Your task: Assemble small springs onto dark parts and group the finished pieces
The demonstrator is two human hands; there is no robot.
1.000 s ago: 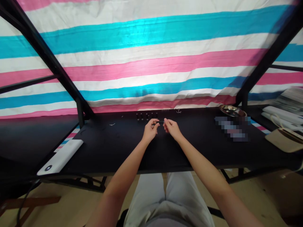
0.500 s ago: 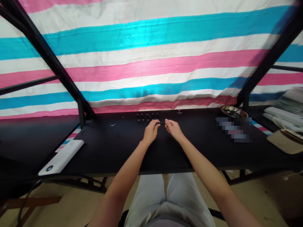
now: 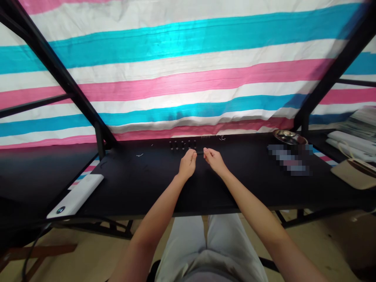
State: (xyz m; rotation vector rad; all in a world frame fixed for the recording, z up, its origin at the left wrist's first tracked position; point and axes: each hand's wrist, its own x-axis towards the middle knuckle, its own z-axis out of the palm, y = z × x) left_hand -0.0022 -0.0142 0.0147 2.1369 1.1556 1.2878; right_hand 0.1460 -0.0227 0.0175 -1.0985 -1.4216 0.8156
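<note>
Two bare hands sharing a slim black rod at a dark table

Landmark: a row of five short black cylinders with pale ends (image 3: 176,145), lying parallel along the far part of a smooth black tabletop (image 3: 141,184); sides are the person's own. Just on the near side of the row's right end, I see the slim black rod (image 3: 200,153) spanning the gap between the hands, roughly level. The left hand (image 3: 187,163) has its thumb and fingers together, clamped on the rod's left end; the right hand (image 3: 215,161) pinches the right end between gathered fingertips. Whether the rod touches the tabletop, I cannot tell.

Just beyond the row, toward its right, stands a line of tiny greyish pieces (image 3: 205,137), too small to identify; farther right lies a loose tangle of thin white strands (image 3: 222,138). Left of the row rests a short white strand (image 3: 139,155). Well to the left and nearer the person lies a long white box with a round dark display (image 3: 75,196). Well to the right sits a shiny round metal dish (image 3: 290,137). Behind the row hangs a white, blue and pink striped sheet (image 3: 188,86), creased throughout.
</note>
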